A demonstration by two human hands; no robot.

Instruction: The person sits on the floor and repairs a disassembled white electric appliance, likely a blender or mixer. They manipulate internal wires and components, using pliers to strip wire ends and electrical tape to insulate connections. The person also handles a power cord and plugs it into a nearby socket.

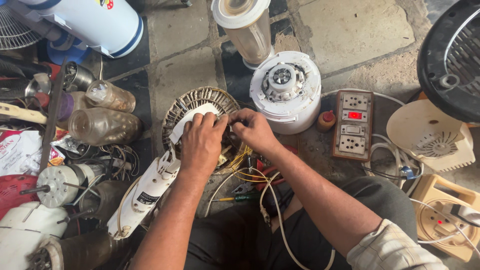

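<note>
A round fan motor (200, 107), ringed with tightly wound copper-coloured coils and partly covered by a strip of white paper (192, 120), sits on the stone floor (350, 30) in the middle of the view, fixed to the top of a white plastic fan neck (147, 192) that slants down to the left. The left hand (202, 142) lies over the motor's lower right part, fingers curled down onto the windings. The right hand (255, 130) meets it from the right, thumb and fingertips pinched together at the motor's edge; what it pinches is too small to make out. Thin yellow wires (245, 167) loop out below the hands.

Just beneath lie red-handled pliers (270, 175) and a green-and-yellow screwdriver (240, 198). Right of the motor stands a white, drum-shaped blender base (287, 95) with a ribbed coupling on top, and behind it a clear plastic blender jar (247, 30). A small brown bottle with a red cap (326, 121) stands beside the base. Further right is a wooden switchboard (353, 125) with sockets and a glowing red indicator. To the left lie two dusty clear jars (105, 125) and a small grey metal motor (57, 185).
</note>
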